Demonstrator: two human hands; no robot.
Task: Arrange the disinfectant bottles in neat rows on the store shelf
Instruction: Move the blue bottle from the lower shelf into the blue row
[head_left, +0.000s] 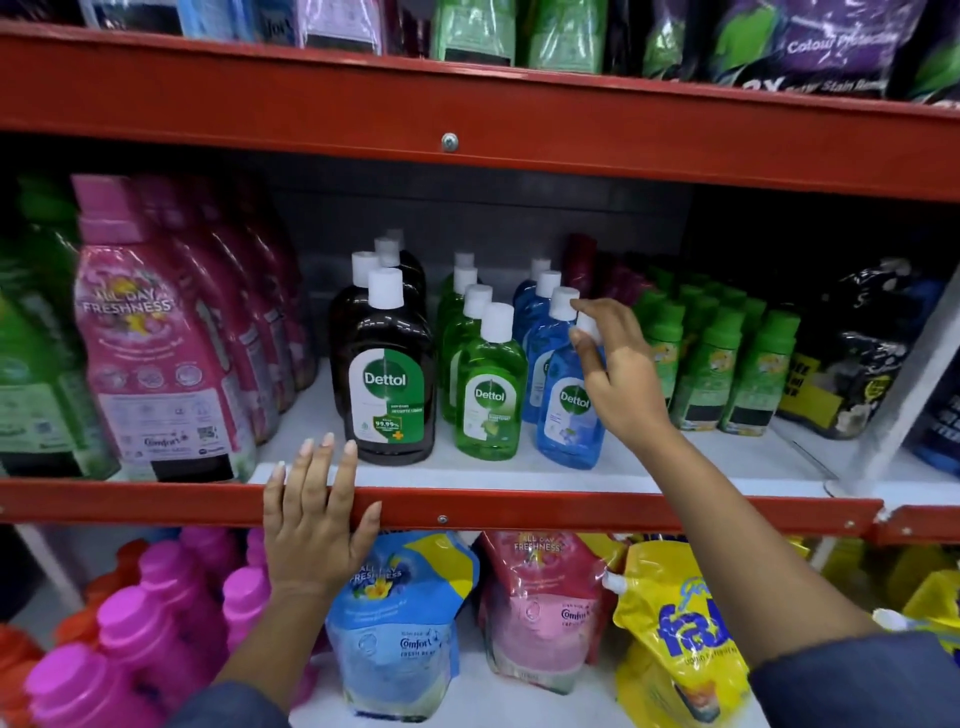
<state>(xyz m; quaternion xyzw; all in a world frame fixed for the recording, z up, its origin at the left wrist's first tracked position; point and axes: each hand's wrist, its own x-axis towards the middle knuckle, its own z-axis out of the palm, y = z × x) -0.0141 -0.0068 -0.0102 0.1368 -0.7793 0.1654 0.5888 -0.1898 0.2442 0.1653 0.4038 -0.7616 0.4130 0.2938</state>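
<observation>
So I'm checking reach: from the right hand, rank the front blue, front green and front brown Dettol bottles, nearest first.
From the right hand:
1. Front blue bottle, gripped at its neck.
2. Front green bottle, middle row.
3. Front brown bottle, leftmost row.

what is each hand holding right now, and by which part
The right hand grips the front blue Dettol bottle at its white cap and neck. The left hand holds nothing; it rests flat on the red shelf edge.

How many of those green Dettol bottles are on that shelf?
4, in one front-to-back row between the brown and blue rows: the front one, the second, the third and the rearmost. More could be hidden behind.
</observation>
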